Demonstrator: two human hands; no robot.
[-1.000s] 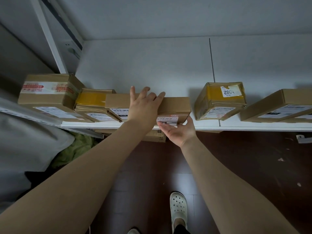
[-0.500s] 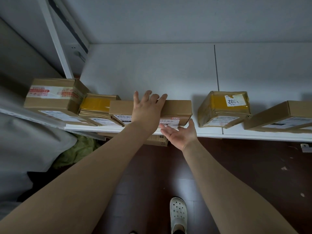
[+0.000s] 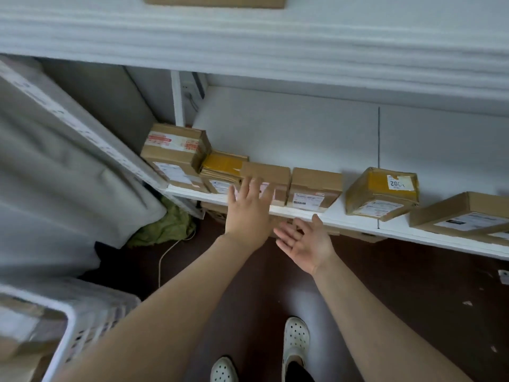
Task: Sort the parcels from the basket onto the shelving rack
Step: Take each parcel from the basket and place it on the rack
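Observation:
Several brown cardboard parcels stand in a row on the white shelf (image 3: 355, 223). My left hand (image 3: 249, 210) hovers with straight fingers in front of a plain parcel (image 3: 271, 175), just off its front face. To its right sits a labelled parcel (image 3: 315, 187). My right hand (image 3: 307, 242) is palm up with spread fingers, below the shelf edge and holding nothing. A white basket (image 3: 82, 321) with parcels in it shows at the lower left, blurred.
Further parcels: a taped one (image 3: 176, 150) at the left end, a yellow-taped one (image 3: 382, 191) and a flat one (image 3: 465, 213) to the right. An upper shelf (image 3: 248, 42) overhangs. Grey fabric (image 3: 55, 175), a green cloth (image 3: 165, 227) and dark floor lie below.
Both hands have drawn back from the parcels toward me. The view has tilted and pulled back, so the basket and the upper shelf have come into sight.

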